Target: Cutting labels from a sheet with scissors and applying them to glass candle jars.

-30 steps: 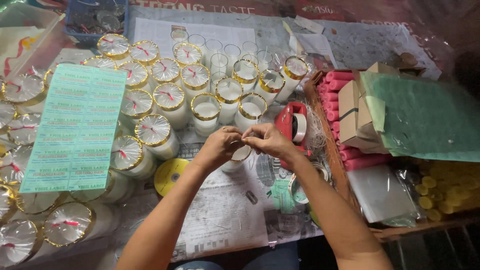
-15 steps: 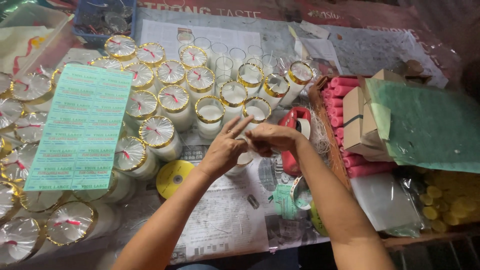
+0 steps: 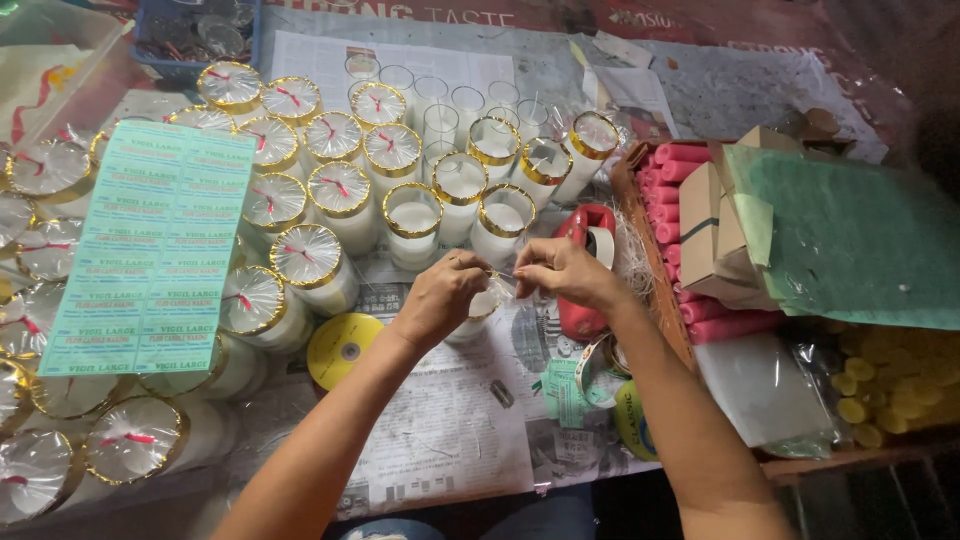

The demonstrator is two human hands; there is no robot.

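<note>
My left hand (image 3: 443,296) and my right hand (image 3: 566,270) hover close together over a white candle glass with a gold rim (image 3: 479,310) that stands on newspaper. Both pinch their fingertips shut on a thin pale strand (image 3: 503,274) stretched between them above the glass. Most of the glass is hidden by my left hand. A red tape dispenser (image 3: 592,238) lies just behind my right hand.
Several gold-rimmed candle glasses (image 3: 340,195) with clear wrap tops fill the left and back. A green label sheet (image 3: 150,250) lies over some. Nearby are a yellow disc (image 3: 340,348), pink rods (image 3: 672,185), cardboard boxes (image 3: 700,225), green paper (image 3: 850,230), yellow caps (image 3: 890,380) and a blue basket (image 3: 190,35).
My hands were pressed together over the glass, the left fingers briefly spread. Now they have drawn slightly apart, each pinching the strand taut between them.
</note>
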